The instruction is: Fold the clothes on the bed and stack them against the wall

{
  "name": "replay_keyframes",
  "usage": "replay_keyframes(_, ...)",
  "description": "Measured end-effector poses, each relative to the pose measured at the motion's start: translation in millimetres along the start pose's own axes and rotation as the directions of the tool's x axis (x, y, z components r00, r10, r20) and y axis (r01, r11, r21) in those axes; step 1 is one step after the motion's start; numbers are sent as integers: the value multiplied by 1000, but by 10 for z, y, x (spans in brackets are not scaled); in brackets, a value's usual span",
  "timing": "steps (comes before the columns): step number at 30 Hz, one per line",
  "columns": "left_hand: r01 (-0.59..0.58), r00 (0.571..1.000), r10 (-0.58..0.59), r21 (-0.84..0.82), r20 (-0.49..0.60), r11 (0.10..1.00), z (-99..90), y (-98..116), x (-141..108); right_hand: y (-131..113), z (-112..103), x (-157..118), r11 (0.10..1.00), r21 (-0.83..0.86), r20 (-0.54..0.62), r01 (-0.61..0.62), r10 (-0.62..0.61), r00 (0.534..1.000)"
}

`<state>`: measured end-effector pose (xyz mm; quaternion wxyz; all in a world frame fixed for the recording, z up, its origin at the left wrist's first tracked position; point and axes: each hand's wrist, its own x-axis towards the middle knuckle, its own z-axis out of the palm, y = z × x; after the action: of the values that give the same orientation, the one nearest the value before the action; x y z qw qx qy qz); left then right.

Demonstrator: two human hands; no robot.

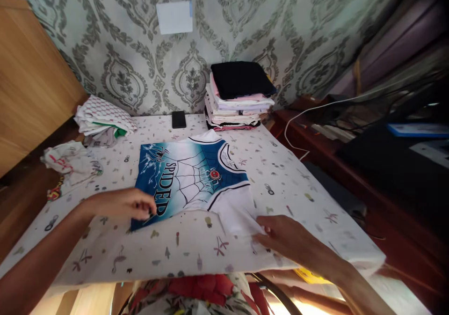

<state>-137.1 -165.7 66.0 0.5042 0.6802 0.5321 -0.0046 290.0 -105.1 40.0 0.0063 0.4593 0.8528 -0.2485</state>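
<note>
A soft, matt cloth shirt [196, 179] with a crisp dark print lies on a smooth, matt printed cloth cover [175, 254]. Beyond the shirt, a stack of folded fabric [242, 95] is topped by matt black cloth, near a smooth, dark phone-like slab [178, 119]. Left of the shirt sit rumpled, thin-looking cloth [72, 163] and a patterned textile pile [105, 116], beside smooth wood-grain panelling [35, 81]. Right of it stands dark reddish furniture [298, 132] with a low sheen.

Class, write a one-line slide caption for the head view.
Two hands at a blue-and-white spider shirt spread on a patterned tablecloth.
</note>
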Motion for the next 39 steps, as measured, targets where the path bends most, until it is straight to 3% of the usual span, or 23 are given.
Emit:
replay_keyframes(2,47,967,-52,-28,-251,999,-238,-233,112,14,-63,69,1000,5,13,-11,11,1000)
replay_keyframes(3,80,907,-80,-19,-414,997,-367,-358,195,0,-95,129,1000,18,-12,-5,5,1000)
replay_keyframes(4,140,807,-118,-6,-579,990,-495,-479,293,-33,-117,205,999,31,-49,20,-19,999)
replay_keyframes(6,363,544,-246,-40,-802,931,-729,-676,511,-184,-111,396,989,30,-127,143,-138,982)
replay_keyframes(7,452,454,-299,-72,-839,889,-829,-744,621,-307,-72,501,971,13,-149,240,-236,960)
replay_keyframes(8,509,397,-331,-95,-856,856,-913,-792,725,-462,-7,606,936,-12,-153,351,-348,925)
replay_keyframes(9,536,367,-348,-109,-863,837,-984,-821,819,-643,80,706,881,-40,-130,471,-472,872)
replay_keyframes(11,520,373,-351,-120,-859,846,-1087,-844,969,-1054,298,880,741,-109,-64,662,-670,739)
replay_keyframes(13,471,399,-348,-136,-849,872,-1158,-849,1064,-1451,524,1019,635,-209,-23,744,-764,645)
replay_keyframes(17,388,422,-361,-194,-832,901,-1274,-878,1119,-1901,823,1251,522,-349,67,778,-814,576)
replay_keyframes(20,316,416,-374,-255,-829,914,-1359,-892,1104,-1910,872,1394,593,-169,34,787,-795,606)
replay_keyframes(22,270,409,-375,-282,-832,920,-1412,-888,1099,-1862,860,1457,686,187,-123,703,-694,709)
replay_keyframes(23,252,403,-369,-286,-838,925,-1436,-884,1099,-1845,856,1477,676,397,-192,620,-599,777)
replay_keyframes(25,234,385,-345,-271,-856,934,-1471,-879,1100,-1843,872,1497,541,721,-228,432,-403,886)
replay_keyframes(27,245,373,-314,-234,-873,941,-1480,-881,1088,-1879,925,1490,434,841,-202,323,-301,932)
replay_keyframes(29,275,380,-283,-184,-881,943,-1453,-886,1051,-1924,987,1453,472,815,-176,337,-354,919)
replay_keyframes(30,293,389,-270,-160,-881,943,-1426,-886,1026,-1941,1006,1427,516,768,-153,380,-429,891)
replay_keyframes(32,331,402,-253,-118,-880,936,-1344,-870,977,-1950,988,1376,574,657,-72,489,-598,798)
replay_keyframes(34,408,378,-227,-58,-898,911,-1223,-817,957,-1915,884,1357,571,591,-19,570,-697,717)
replay_keyframes(36,513,338,-132,64,-932,856,-1052,-718,986,-1822,724,1397,575,533,-59,621,-707,705)
replay_keyframes(37,517,348,-63,135,-935,845,-943,-657,1018,-1749,641,1440,597,478,-102,645,-691,715)
replay_keyframes(39,407,430,94,286,-898,868,-689,-547,1099,-1537,514,1559,696,275,-212,664,-629,748)
